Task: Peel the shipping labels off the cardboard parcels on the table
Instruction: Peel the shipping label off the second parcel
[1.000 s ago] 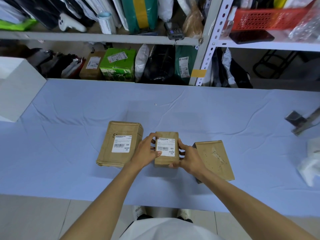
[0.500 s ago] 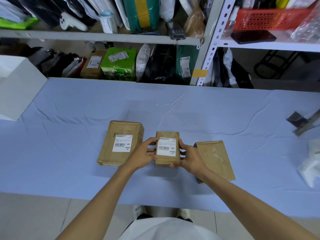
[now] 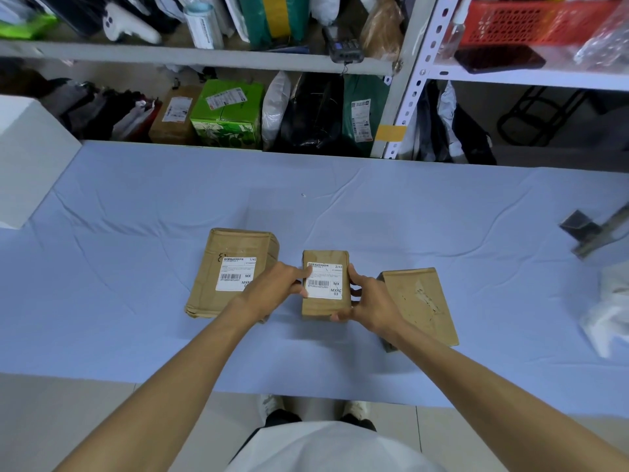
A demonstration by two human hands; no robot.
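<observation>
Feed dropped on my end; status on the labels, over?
Left hand and right hand grip the middle parcel. Its label fully stuck, left fingertips at its edge. Nothing blocks the label.

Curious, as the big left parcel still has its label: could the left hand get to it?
Probably yes: the left hand, now holding the small parcel, sits just beside the big parcel's label with nothing between them.

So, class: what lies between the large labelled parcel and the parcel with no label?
In the head view, the small labelled parcel is between them, held at its sides by the left hand and right hand.
</observation>
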